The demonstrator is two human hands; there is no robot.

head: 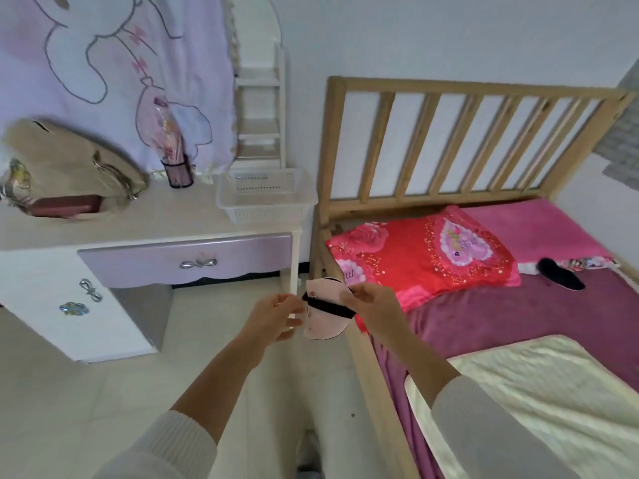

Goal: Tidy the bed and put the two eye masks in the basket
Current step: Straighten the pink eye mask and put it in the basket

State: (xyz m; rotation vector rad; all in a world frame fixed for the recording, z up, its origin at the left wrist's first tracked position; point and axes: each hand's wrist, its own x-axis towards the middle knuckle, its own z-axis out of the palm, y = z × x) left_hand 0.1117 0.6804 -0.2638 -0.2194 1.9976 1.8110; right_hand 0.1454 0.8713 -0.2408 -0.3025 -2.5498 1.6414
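Head view: your left hand and right hand both pinch the pink mask by its black strap, out over the floor beside the bed. Your fingers hide the mask's ends. The second, black mask lies on the bed past the pillow. The basket sits on the dresser; its inside is hard to make out.

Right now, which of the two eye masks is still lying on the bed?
The black eye mask, lying on the bed beside the red pillow. The pink eye mask with the black strap is held up between the left hand and right hand.
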